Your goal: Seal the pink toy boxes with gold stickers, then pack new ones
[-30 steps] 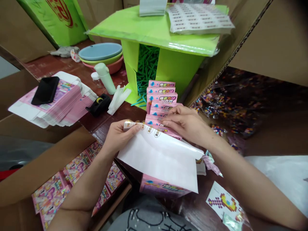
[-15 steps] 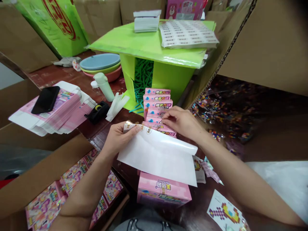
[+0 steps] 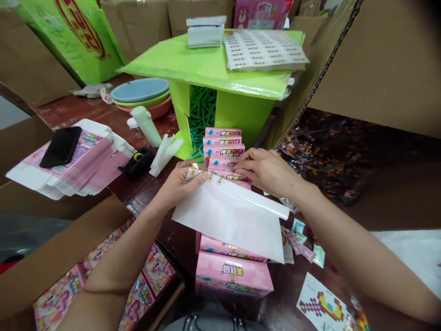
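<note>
My left hand (image 3: 179,186) pinches the top left edge of a white sticker sheet (image 3: 230,216). Round printed stickers show along that folded-over edge by the thumb. My right hand (image 3: 268,170) has its fingers bent together at the right end of a small pink box (image 3: 225,164) in a row of such boxes. Whether a sticker lies under those fingertips is hidden. Part of the row is covered by the sheet. At the near end of the row stands another pink box (image 3: 234,273) with printed lettering on its top.
A green carton (image 3: 241,110) filled with green sticks stands behind the row. Left are flat pink box blanks (image 3: 96,156) under a phone (image 3: 61,146), a tape dispenser (image 3: 138,163) and a pale green bottle (image 3: 147,126). A carton of patterned boxes (image 3: 74,285) sits lower left.
My left hand and the sticker sheet have shifted slightly right and up. My right hand has moved a little to the right and up, staying at the row of pink boxes.
</note>
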A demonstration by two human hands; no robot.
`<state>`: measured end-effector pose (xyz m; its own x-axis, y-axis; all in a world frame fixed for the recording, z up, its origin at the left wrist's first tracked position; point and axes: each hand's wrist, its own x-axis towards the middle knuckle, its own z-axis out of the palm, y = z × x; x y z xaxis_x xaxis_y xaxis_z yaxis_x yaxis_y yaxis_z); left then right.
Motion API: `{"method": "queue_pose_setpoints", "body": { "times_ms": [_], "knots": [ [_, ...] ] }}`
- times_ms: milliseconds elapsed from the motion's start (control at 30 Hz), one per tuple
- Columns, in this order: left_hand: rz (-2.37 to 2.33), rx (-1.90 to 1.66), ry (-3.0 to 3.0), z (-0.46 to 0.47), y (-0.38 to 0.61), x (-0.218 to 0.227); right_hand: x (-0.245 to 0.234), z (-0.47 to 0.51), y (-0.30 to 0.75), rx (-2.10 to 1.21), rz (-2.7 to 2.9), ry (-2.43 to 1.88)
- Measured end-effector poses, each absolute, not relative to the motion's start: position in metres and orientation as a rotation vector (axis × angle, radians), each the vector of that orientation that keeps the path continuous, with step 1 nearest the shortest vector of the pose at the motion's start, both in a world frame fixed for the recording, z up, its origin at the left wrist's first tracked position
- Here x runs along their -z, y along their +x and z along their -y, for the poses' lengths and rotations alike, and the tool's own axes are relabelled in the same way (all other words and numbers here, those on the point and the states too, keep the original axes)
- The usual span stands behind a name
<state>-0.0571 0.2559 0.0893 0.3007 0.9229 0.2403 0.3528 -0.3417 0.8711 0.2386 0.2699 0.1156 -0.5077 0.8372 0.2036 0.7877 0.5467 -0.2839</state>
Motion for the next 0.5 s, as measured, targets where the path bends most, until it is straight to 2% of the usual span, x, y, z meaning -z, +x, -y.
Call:
{"method": "queue_pose_setpoints", "body": {
  "times_ms": [167,267,367,500],
  "knots": [
    [-1.089,-1.006,1.863,-0.259,-0.048,-0.09,-0.14,-0.259,0.227,-0.867,2.235,-1.05],
    [-1.047,-1.005,1.866,-0.261,-0.043,-0.09,-0.147,-0.249,0.218,-1.081,2.021,-1.024],
    [-1.04,-1.005,1.848,-0.264,-0.04,-0.088,-0.141,-0.256,0.22,-0.957,1.902,-1.124],
    [-1.092,-0.958,1.882,-0.264,-0.04,-0.087,-0.121,-0.284,0.228,-0.668,2.062,-1.274]
  ]
}}
